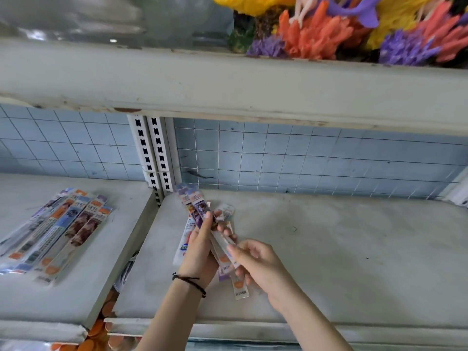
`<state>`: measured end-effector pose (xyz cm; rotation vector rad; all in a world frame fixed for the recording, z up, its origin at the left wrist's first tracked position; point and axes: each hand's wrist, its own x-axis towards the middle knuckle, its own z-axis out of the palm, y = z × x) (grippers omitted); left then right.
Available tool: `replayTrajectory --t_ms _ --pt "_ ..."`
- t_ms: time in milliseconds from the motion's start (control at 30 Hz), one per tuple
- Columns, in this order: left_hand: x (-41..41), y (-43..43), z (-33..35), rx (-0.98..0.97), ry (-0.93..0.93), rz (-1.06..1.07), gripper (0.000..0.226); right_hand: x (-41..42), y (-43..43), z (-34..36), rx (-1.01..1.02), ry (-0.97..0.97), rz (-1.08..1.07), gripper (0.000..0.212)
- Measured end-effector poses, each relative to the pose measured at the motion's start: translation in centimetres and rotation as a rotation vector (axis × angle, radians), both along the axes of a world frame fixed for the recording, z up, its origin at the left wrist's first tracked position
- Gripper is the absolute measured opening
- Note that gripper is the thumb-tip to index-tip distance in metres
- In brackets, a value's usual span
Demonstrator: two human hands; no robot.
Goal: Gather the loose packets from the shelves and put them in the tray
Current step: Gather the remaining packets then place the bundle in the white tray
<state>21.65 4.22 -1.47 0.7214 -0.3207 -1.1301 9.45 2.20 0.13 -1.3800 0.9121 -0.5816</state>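
While more long packets (54, 230) lie fanned at the left of the frame, we see both hands, left hand (200, 245) and right hand (255, 262), clamped on one packet bundle (202, 216) above the shelf (329, 249), center.

A fan of packets (54, 231) lies on the left shelf (76, 287). Over the right shelf (329, 249), near its left edge, both hands hold a bundle of packets (202, 216). Ornaments (329, 29) sit on the upper shelf (177, 79), far right.
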Motion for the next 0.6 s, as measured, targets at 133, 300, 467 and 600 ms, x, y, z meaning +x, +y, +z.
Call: replayTrajectory --t_ms 133,300,467,600 --pt "2.0 0.3 0.2 0.023 -0.022 0.059 0.012 0.0 -0.7 -0.9 -0.126 0.029 0.011 0.018" --pt "5.4 1.9 -0.4 0.064 -0.044 0.062 0.027 0.4 -1.9 -2.7 -0.478 0.312 -0.125 0.005" --pt "4.8 1.8 -0.6 0.024 -0.016 -0.002 0.026 2.8 -1.4 -3.3 -0.928 0.700 0.048 0.038" --pt "4.4 2.3 -0.2 0.046 -0.105 -0.048 0.026 3.3 -1.9 -3.9 -0.977 0.707 0.026 0.025"
